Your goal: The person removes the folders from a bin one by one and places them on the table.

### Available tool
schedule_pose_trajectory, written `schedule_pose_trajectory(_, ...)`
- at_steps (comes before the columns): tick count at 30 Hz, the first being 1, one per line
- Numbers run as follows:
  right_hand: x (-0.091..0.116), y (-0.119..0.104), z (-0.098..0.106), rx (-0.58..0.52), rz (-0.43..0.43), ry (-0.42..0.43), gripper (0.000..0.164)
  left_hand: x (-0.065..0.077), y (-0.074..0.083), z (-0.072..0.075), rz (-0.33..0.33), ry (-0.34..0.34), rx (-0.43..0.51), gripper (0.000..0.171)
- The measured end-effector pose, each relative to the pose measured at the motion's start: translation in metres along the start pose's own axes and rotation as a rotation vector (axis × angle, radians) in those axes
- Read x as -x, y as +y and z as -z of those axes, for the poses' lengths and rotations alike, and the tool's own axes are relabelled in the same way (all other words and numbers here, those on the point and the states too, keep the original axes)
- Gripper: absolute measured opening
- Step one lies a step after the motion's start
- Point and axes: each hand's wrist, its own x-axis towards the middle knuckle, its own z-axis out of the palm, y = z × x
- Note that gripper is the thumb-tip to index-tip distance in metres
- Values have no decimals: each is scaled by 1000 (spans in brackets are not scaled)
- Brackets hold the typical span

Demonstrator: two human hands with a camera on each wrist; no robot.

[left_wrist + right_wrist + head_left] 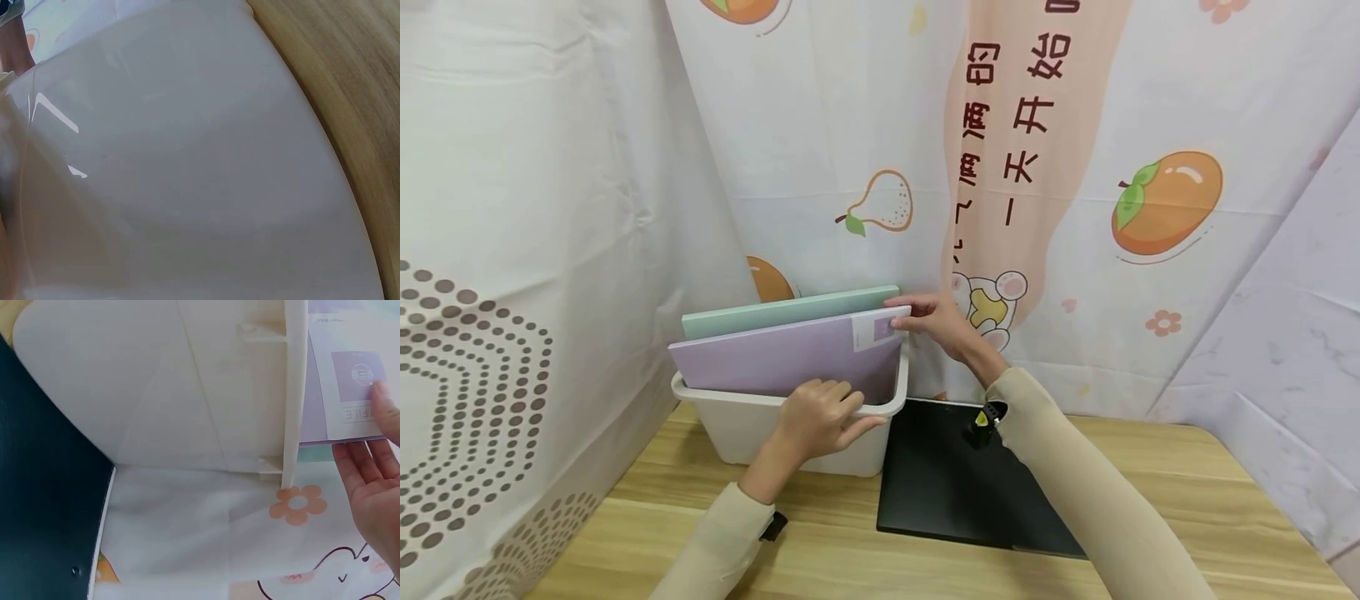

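Note:
A purple file folder [775, 354] stands tilted in a white plastic bin [790, 437], its upper part above the rim. My right hand [936, 321] pinches its upper right corner. In the right wrist view, the thumb presses the white label [337, 428] on the folder while the fingers lie behind. Just behind it, a mint green file folder [790, 310] also stands in the bin. My left hand [820, 417] grips the bin's front rim, fingers curled over inside and thumb outside. The bin's wall [200, 150] fills most of the left wrist view, which hides the left fingers.
To the right of the bin, a flat black board [970, 492] lies on the wooden table [662, 517]. A printed curtain [820, 125] hangs close behind the bin, and another white cloth [512, 208] hangs at the left.

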Motion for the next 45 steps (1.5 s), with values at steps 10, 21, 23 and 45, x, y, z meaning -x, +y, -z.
schedule_pose_trajectory(10,2,-4,-4,-49,15,81,32,0,3,-3,3,-5,-1,62)
schedule_pose_trajectory(21,0,-25,-10,-220,158,172,28,-1,1,-1,6,1,-12,61)
schedule_pose_trajectory(23,1,-32,-9,-212,187,198,27,-2,0,-1,6,7,-14,62)
schedule_pose_trajectory(45,16,-90,21,-511,313,547,46,1,-1,-1,13,1,6,61)
